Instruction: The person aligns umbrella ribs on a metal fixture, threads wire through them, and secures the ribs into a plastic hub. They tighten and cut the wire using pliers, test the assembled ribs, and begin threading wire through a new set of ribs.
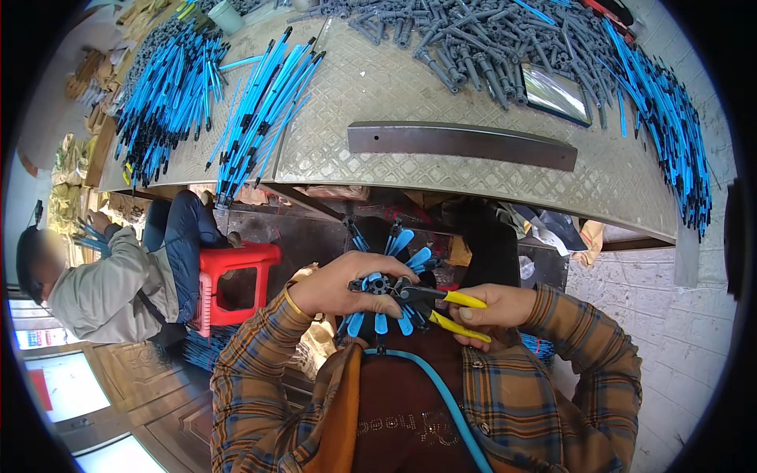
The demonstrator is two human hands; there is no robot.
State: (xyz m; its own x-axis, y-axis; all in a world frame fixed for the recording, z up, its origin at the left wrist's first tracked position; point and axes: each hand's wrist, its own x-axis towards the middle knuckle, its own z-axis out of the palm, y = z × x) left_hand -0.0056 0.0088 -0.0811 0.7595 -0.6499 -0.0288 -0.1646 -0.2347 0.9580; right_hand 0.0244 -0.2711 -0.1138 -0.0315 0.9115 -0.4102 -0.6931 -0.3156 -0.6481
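Two hands at work below the worktop [441, 79] edge. Left hand [339, 285]: grip closed around a dark hub with blue radial fins [384, 285], held at chest height in front of the body. Right hand [495, 306]: grip closed on yellow-handled pliers [441, 309], handles partly squeezed, nose touching the hub's right side. Upon the worktop: blue rods [260, 110] in bundles at left, grey plastic fittings [465, 39] heaped at top, flat metal bar [461, 144] near the front edge. Seated person [118, 288] beside a red stool [233, 276] at far left.

dark rectangular glossy screen [557, 94] lying on table [441, 169], among grey parts
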